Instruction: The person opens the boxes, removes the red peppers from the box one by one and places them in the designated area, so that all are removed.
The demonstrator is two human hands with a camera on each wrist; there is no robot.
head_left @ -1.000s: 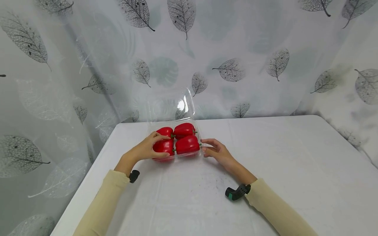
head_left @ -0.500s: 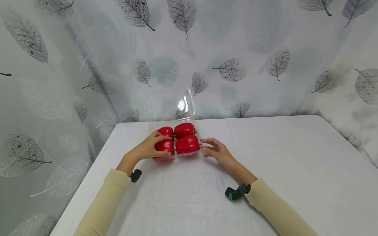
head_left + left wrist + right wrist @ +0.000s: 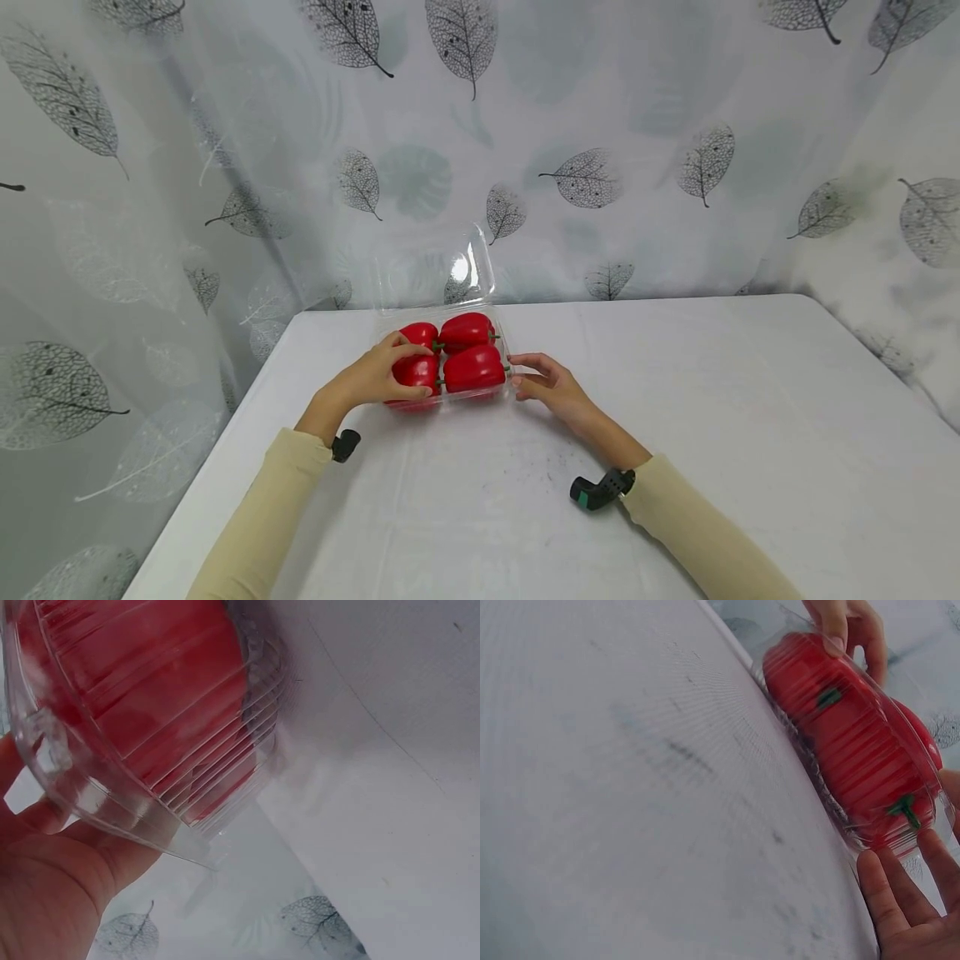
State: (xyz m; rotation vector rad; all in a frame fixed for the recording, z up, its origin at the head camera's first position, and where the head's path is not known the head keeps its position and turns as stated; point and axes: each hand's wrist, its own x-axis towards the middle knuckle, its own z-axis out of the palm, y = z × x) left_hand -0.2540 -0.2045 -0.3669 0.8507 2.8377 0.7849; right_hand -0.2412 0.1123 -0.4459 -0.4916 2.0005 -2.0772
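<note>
In the head view, red bell peppers (image 3: 475, 367) lie in two rows in a clear plastic clamshell box (image 3: 450, 398), its lid (image 3: 435, 271) raised at the back. My left hand (image 3: 372, 372) holds the front-left bell pepper (image 3: 417, 372), thumb on its near side and fingers over its far side. The left wrist view has the ribbed box wall (image 3: 225, 784) in front of that hand's fingers. At the box's right end, my right hand (image 3: 553, 387) touches the wall with fairly straight fingers. Green stems (image 3: 904, 810) show through the plastic in the right wrist view.
The box stands near the back-left edge of a white-covered table (image 3: 675, 400). A leaf-patterned curtain (image 3: 645, 125) hangs behind the table and along its left side. Both wrists carry black camera mounts (image 3: 602, 489).
Almost nothing differs. My left hand has shifted very slightly to the right over the pepper; my right hand stays at the box's end.
</note>
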